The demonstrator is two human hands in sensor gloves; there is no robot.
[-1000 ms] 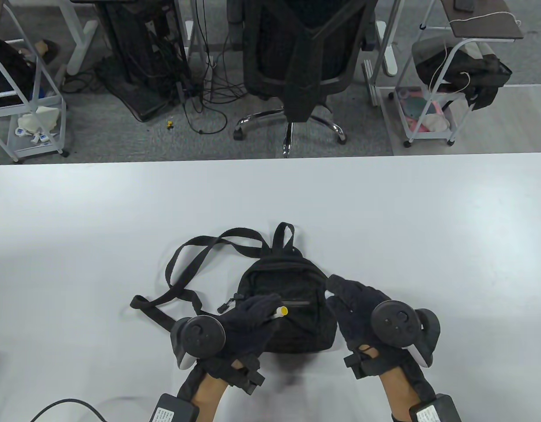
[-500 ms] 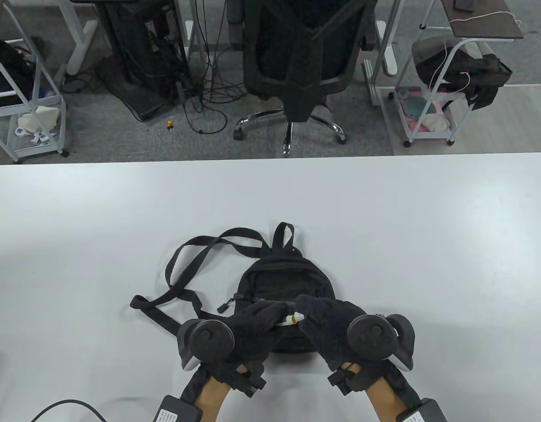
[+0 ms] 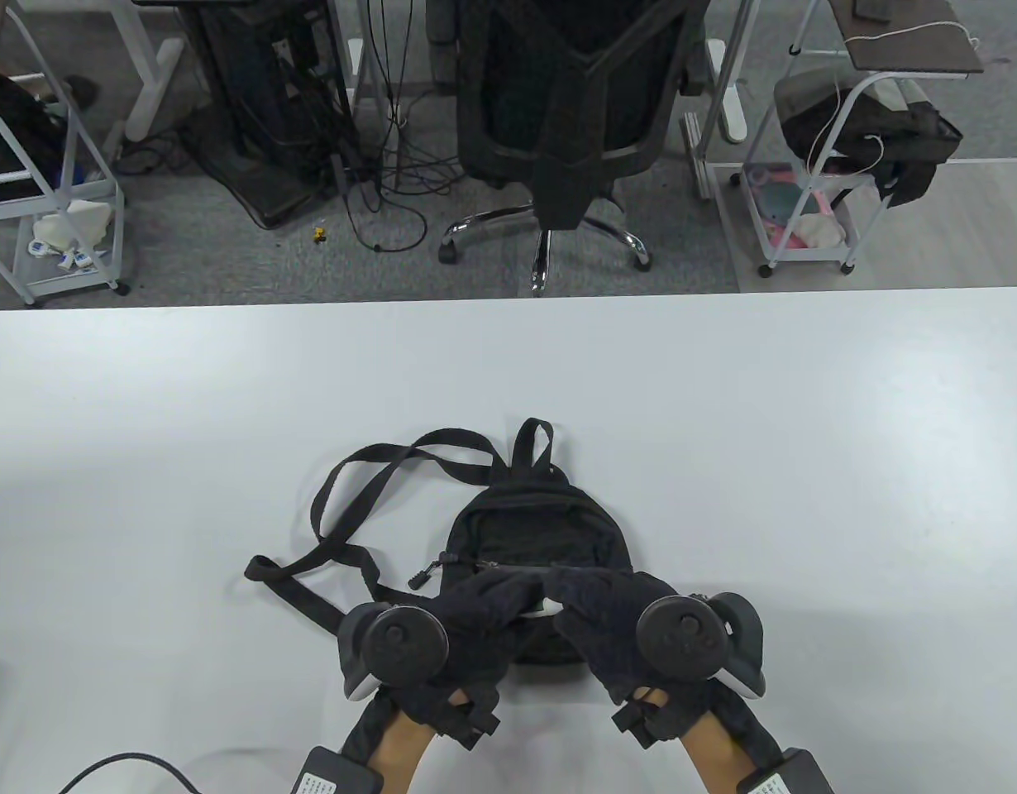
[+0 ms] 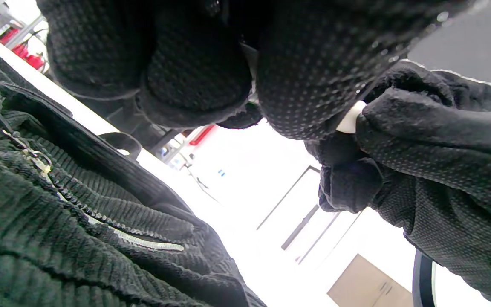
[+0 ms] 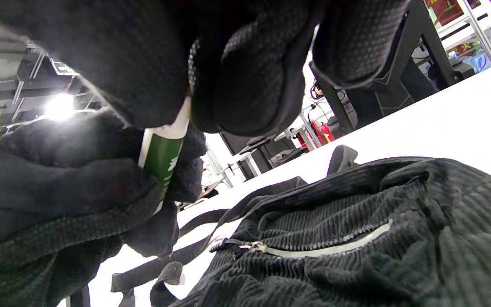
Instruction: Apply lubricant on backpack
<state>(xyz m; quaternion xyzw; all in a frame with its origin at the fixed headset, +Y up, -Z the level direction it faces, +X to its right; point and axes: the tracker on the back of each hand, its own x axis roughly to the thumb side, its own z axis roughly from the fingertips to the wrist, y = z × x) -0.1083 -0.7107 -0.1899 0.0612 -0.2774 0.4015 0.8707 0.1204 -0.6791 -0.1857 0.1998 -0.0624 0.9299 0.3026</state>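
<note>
Blk knit gloves, round blk trackers w/ white edge, bare wrists

Both hands are coming in from the near edge, forearms angling inward so the fingertips are meeting in the middle. The left hand (image 3: 467, 616) is curling its fingers (image 5: 70, 187) closed, with its tracker facing up. The right hand (image 3: 612, 620) is pointing toward the left one, its fingers (image 5: 245, 85) bunching together and touching the left fingertips. Both wrists are hovering above the surface (image 3: 806, 463).

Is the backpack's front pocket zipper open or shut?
Shut: in the right wrist view the front pocket zipper on the backpack runs as one closed line, no gap.
</note>
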